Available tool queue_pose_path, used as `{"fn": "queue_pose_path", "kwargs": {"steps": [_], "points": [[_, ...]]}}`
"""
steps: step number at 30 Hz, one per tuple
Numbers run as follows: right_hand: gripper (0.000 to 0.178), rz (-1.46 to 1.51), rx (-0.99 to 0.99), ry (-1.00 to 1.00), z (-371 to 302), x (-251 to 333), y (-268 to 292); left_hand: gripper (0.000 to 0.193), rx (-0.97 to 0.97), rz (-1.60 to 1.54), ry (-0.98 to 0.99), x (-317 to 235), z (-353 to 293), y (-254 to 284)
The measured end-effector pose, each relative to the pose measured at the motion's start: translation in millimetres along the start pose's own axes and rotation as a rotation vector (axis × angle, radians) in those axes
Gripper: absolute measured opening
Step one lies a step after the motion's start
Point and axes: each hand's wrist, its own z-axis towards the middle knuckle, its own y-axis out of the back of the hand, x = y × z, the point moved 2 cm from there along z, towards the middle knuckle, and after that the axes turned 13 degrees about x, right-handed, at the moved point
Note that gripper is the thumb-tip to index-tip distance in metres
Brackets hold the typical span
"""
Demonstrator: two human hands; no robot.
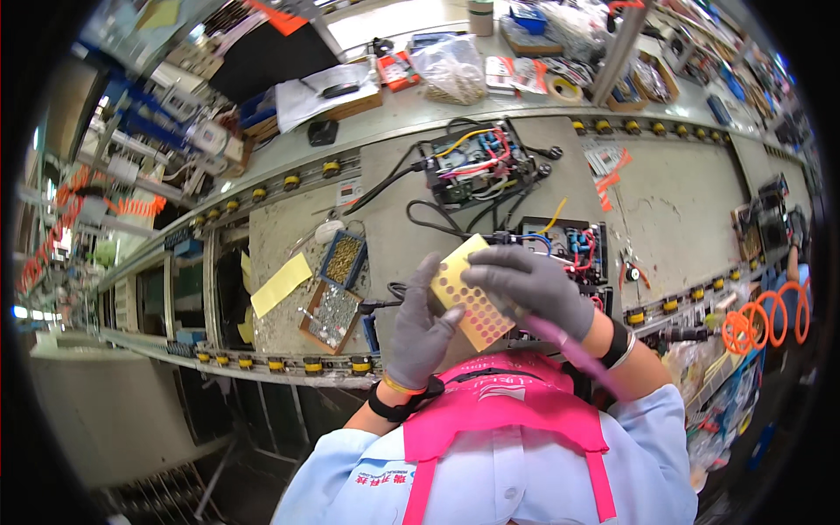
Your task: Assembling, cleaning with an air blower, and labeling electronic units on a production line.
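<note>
Both hands, in grey knit gloves, hold a flat yellow sheet dotted with round orange stickers [472, 293] above the worktop [682, 210]. The left hand [420, 328] supports its lower edge with curled fingers. The right hand [534, 284] closes over its top and also grips a thin pink tool [569, 346].

We list a long grey bench [674, 210] crossing the view, its two rails [289, 181] studded with yellow rollers [311, 362]. We note a second bench [411, 105] behind it, stacked with boxes, a plastic bag [451, 70] and papers. We record shelving [157, 122] at the left with orange coiled hoses [131, 206], and another orange coil [770, 315] at the right. We see a dark floor [254, 455] below. We find the light bright and even, from overhead.
</note>
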Motion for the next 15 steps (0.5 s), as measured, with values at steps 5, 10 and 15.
{"fn": "queue_pose_path", "kwargs": {"steps": [5, 10, 15], "points": [[0.046, -0.365, 0.173, 0.087, 15, 33, -22, 0.072, -0.015, 0.087, -0.020, -16, -13, 3], [0.046, -0.491, 0.207, 0.042, 17, 46, -37, 0.072, -0.107, 0.145, -0.085, -23, -27, 8], [0.045, -0.544, 0.183, 0.033, 20, 51, -50, 0.072, -0.143, 0.172, -0.147, -21, -35, 10]]}}
